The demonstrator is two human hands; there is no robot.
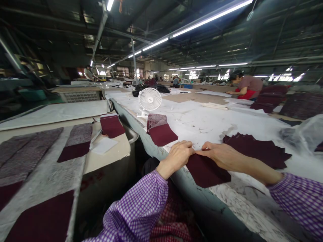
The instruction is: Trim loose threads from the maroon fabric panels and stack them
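A maroon fabric piece [208,171] lies at the near edge of the white-topped table, one corner hanging toward me. My left hand [179,154] is closed at its far edge, the fingers curled and pinching the cloth. From the right, my right hand [217,153] reaches the same edge, its thumb and forefinger pressed together on the cloth beside the left fingertips. A second maroon piece with a speckled grey band [161,129] rests just beyond my left hand. Right of my right wrist, a fanned stack of maroon pieces [257,149] lies on the table.
A small white fan [149,99] stands on the table's left edge. To the left, a lower surface [55,171] bears speckled and maroon pieces, beside a small maroon stack [111,126]. Clear plastic [311,134] lies at right. A co-worker [247,85] bends over the table's far side.
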